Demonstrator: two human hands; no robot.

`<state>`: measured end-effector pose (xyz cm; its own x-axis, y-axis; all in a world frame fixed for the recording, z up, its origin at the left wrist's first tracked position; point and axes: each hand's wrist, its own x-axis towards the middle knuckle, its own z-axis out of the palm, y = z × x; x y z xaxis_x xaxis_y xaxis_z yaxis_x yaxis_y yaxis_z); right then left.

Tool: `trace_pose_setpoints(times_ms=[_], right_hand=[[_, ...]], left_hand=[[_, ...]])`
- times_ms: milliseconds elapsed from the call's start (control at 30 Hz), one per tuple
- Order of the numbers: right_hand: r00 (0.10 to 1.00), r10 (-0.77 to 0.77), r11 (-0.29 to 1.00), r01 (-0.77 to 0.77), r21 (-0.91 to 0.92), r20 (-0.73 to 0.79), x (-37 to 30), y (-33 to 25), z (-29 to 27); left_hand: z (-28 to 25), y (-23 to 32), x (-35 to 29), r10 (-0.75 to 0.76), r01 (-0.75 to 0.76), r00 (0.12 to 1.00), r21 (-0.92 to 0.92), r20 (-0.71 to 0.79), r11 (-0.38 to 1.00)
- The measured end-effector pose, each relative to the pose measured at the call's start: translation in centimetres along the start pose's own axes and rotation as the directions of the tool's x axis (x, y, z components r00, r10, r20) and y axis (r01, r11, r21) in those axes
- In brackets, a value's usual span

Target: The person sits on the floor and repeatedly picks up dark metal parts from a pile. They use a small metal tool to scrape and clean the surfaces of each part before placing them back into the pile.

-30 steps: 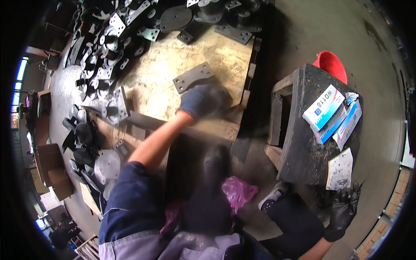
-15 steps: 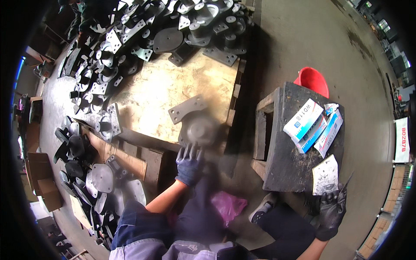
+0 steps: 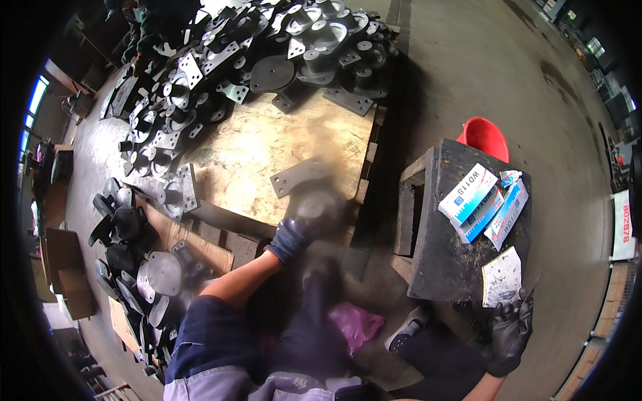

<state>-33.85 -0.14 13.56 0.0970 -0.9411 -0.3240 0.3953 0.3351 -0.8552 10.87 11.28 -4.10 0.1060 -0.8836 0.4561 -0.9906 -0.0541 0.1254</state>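
Blue-gloved left hand at one metal bracket, one bucket

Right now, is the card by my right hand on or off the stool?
On: the card lies stained face up on the dark stool, at the edge nearest your right hand.

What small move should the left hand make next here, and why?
The left hand should perhaps steady the metal part: it looks blurred, its disc shows close to the near edge of the pallet, and the hand is at the disc's rim.
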Motion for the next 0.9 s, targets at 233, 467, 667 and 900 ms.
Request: trace_pose_setpoints(times_ms=[233, 467, 667, 900], right_hand=[[0.999, 0.022, 0.999, -0.023, 0.033, 0.033, 0.6, -0.3, -1.0], [1.000, 0.009, 1.000, -0.009, 0.006, -0.005, 0.9, 0.0, -0.2], [0.998, -0.043, 0.999, 0.043, -0.019, -0.045, 2.3, 0.5, -1.2], [0.997, -0.070, 0.996, 0.069, -0.049, -0.022, 3.1, -0.3, -1.8]], left_hand=[[1.5, 0.8, -1.1, 0.050, -0.087, 0.936, 0.092, 0.349, 0.992], [3.3, 1.7, 13.8, 0.042, -0.032, 0.894, -0.029, 0.445, 0.999], [19.1, -11.9, 23.6, -0.031, 0.073, 0.995, 0.496, -0.093, 0.865], [18.8, -10.8, 26.9, -0.151, 0.135, 0.988, 0.259, 0.042, 0.956]])
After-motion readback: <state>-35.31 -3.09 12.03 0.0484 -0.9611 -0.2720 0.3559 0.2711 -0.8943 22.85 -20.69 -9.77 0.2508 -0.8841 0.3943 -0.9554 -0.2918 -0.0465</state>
